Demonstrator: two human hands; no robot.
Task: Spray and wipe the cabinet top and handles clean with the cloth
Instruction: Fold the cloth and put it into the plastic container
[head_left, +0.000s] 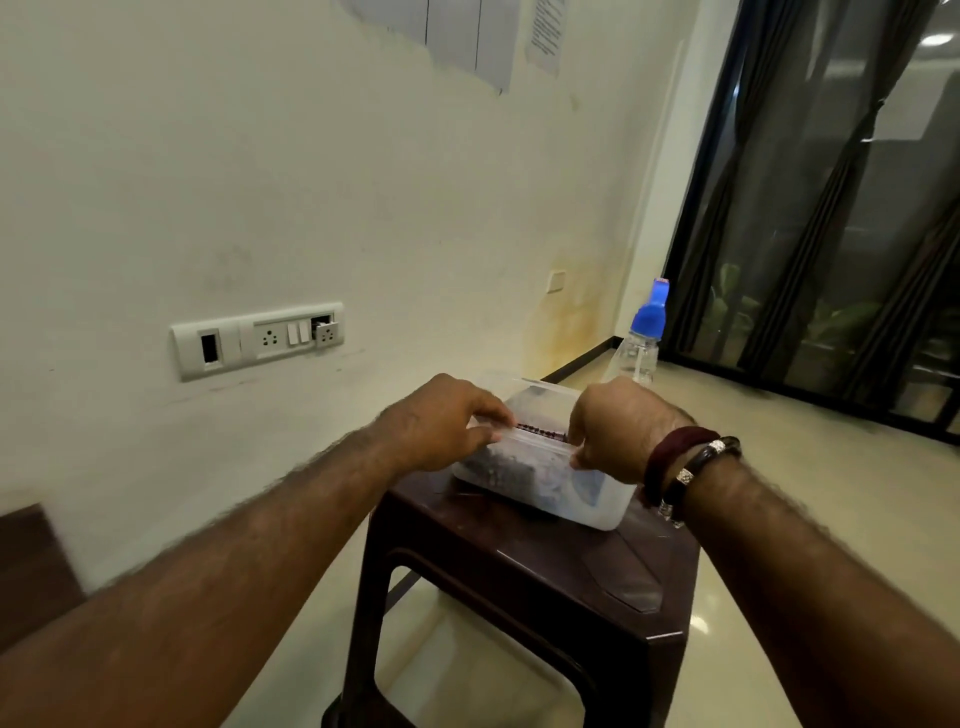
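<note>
While the left hand (441, 423) and right hand (613, 428) are pinching the plastic box (545, 483) at the stool's (519, 571) far edge, it is risking sliding off; spray bottle (641, 338) is standing beyond, no cloth showing.

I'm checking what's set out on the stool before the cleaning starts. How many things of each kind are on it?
Clear plastic box, gripped at its near rim by both the left hand and the right hand: 1
Spray bottle with a blue nozzle: 1
Total on the brown stool: 2
No cloth is identifiable.
</note>
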